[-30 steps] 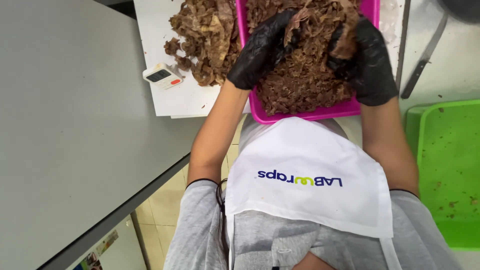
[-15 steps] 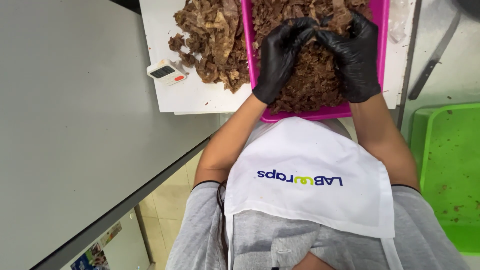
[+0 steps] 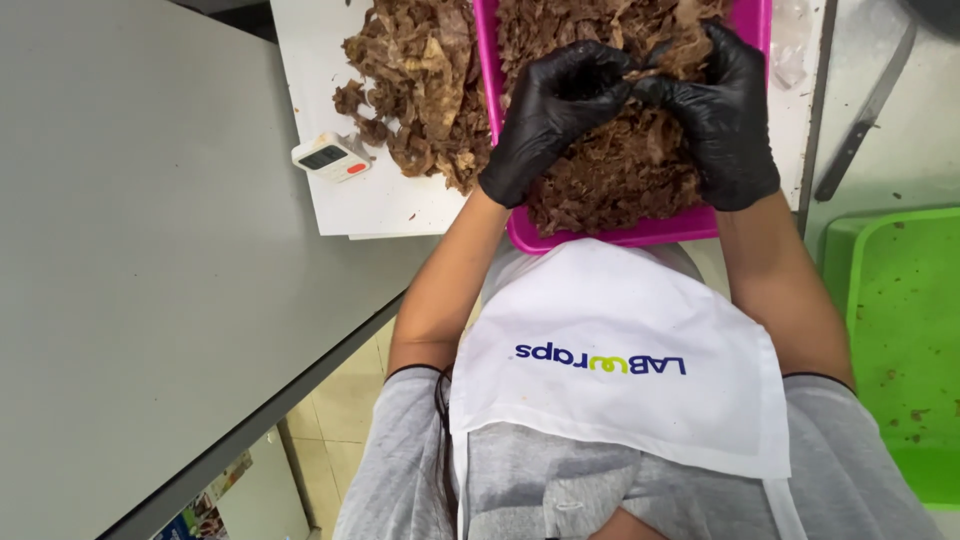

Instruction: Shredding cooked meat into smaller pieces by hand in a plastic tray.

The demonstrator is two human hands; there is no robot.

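A single head-worn camera looks steeply down the person's own chest, so the white cloth apron bib (image 3: 620, 360) fills the near, lower part of the view. It faces forward over the grey flat surface (image 3: 140, 260) to the bright pink plastic tray (image 3: 610, 232) at the top edge. The view is close, and both gloved hands sit high in it.

Meat (image 3: 620, 170) in tray (image 3: 610, 238) — timer (image 3: 330, 158) left.
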